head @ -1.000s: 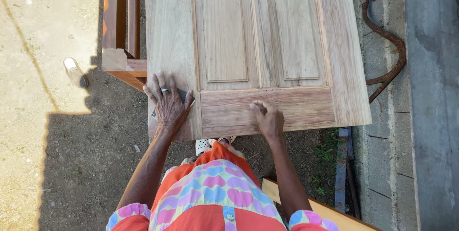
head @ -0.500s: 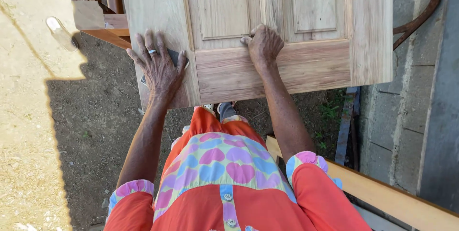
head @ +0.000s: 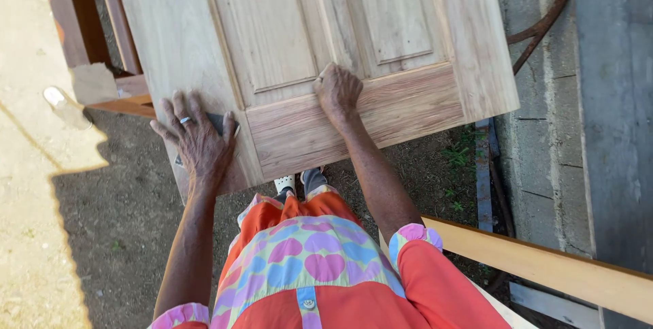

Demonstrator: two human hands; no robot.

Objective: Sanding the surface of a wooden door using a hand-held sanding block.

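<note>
I see my left hand (head: 198, 140) lying flat on the door (head: 306, 50), fingers spread wide, near the door's lower left corner. A ring sits on 1 finger. Under the palm is a dark sheet of sandpaper (head: 216, 123); only its edges show, beside the thumb and below the little finger, so the hand presses it onto the wood instead of pinching it.

My right hand (head: 338, 89) is curled, knuckles up, fingertips tucked into the groove where the bottom rail meets the raised panels. I cannot tell whether it holds anything under the fingers.

The door is bare, pale wood with 2 raised panels in view, lying face up and tilted a little across the frame, its near end overhanging the dirt just in front of my feet. Its left edge rests over a brown wooden frame (head: 102, 29), part of which shows beyond the door.

On the sunlit ground (head: 27, 43) to the left lies a small bottle (head: 65, 106). To the right run a concrete block ledge (head: 544, 138) and a rusty curved iron bar (head: 544, 19). A pale plank (head: 544, 268) crosses the lower right corner, just beside my right sleeve.
</note>
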